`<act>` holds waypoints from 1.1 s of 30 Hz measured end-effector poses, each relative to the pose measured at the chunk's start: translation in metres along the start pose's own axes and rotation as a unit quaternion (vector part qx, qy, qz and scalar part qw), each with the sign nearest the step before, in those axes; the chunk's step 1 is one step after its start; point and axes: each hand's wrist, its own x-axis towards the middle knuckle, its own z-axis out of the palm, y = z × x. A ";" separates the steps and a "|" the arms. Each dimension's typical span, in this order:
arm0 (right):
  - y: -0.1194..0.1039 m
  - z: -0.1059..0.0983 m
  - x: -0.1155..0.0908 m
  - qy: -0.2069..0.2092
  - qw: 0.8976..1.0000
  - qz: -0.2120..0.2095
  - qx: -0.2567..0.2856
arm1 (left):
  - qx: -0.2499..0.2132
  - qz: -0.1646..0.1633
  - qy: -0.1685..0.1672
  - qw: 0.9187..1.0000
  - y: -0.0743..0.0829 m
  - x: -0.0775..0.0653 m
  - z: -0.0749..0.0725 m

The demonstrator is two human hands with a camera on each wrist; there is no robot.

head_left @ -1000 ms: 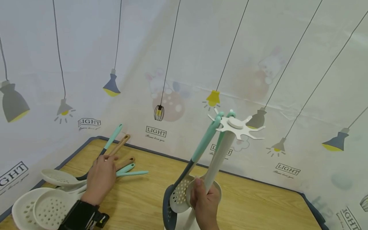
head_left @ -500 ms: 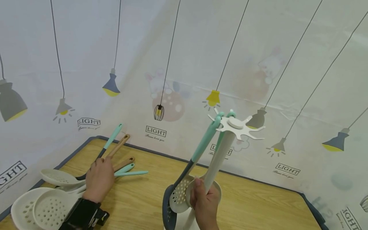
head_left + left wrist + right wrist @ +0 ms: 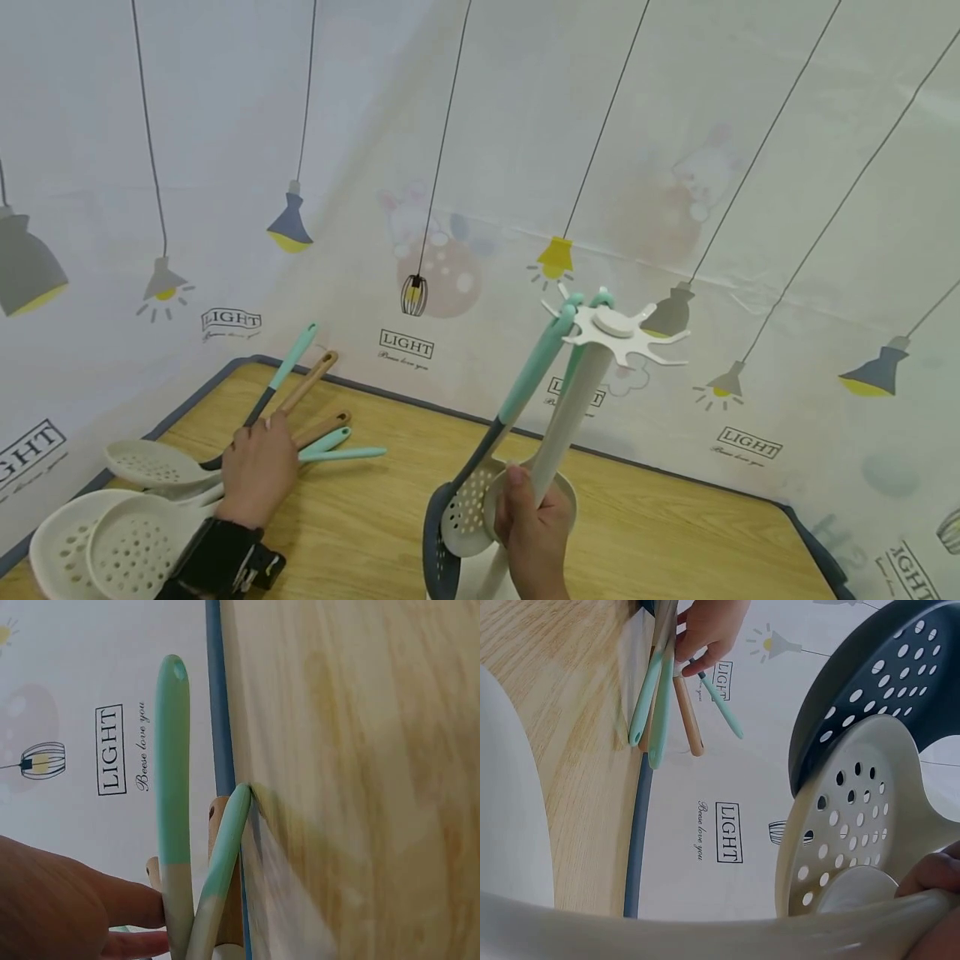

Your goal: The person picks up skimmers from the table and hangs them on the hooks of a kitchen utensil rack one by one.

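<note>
My left hand (image 3: 260,467) is over a heap of kitchen utensils at the table's left. In the left wrist view, its fingers (image 3: 131,904) meet the pale neck of a mint-handled utensil (image 3: 174,772). In the head view the neck of a white skimmer (image 3: 138,542) runs under this hand. My right hand (image 3: 536,525) grips the white post of a utensil stand (image 3: 577,400), thumb in front. From its hooked top hang a dark slotted spoon (image 3: 441,533) with mint handle, a cream skimmer (image 3: 468,512) and a ladle (image 3: 567,500), partly hidden by the post and hand.
Another white perforated spoon (image 3: 153,462) lies left of the hand. Wooden handles (image 3: 311,379) and a mint-and-dark handle (image 3: 292,358) point away to the back. The wooden table (image 3: 675,533) has a dark edge (image 3: 675,471) against a printed wall cloth (image 3: 487,167).
My left hand has shifted slightly left and down over the utensils, then stayed there. The right hand and the stand have hardly moved.
</note>
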 end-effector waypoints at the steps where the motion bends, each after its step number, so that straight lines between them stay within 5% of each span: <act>1: 0.000 0.000 0.000 -0.001 1.000 -0.001 -0.001 | -0.005 -0.007 -0.013 1.000 -0.001 0.000 0.000; 7: -0.001 0.000 -0.001 -0.001 1.000 0.003 -0.003 | -0.039 -0.053 -0.095 0.993 -0.005 0.005 -0.003; 23: 0.000 0.000 0.000 -0.007 1.000 -0.001 0.006 | -0.051 -0.089 -0.205 0.973 -0.012 0.015 -0.010; 33: -0.002 0.001 0.000 -0.007 1.000 -0.002 0.002 | -0.083 -0.068 -0.157 0.982 -0.007 0.010 -0.008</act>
